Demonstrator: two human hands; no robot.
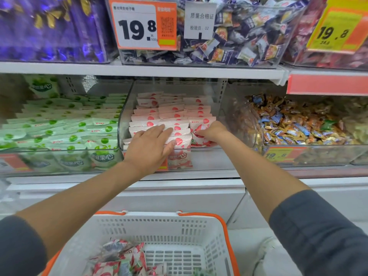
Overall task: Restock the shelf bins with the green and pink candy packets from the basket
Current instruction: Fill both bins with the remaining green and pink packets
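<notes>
Pink candy packets (173,114) lie in neat rows inside the clear middle bin (127,108). My left hand (149,144) rests flat with straight fingers on the front rows of these packets. My right hand (213,131) reaches into the bin's right front corner, its fingers curled around a pink packet (199,128). Green candy packets (65,126) fill the bin on the left. The white basket with an orange rim (159,230) sits below my arms, with several pink and a few green packets (119,259) in its bottom.
A bin of mixed gold and blue wrapped candies (294,124) stands to the right. The upper shelf holds a purple-wrapped bin (49,28), a blue and white candy bin (239,36) and price tags (143,24). A white shelf edge (139,68) overhangs the pink bin.
</notes>
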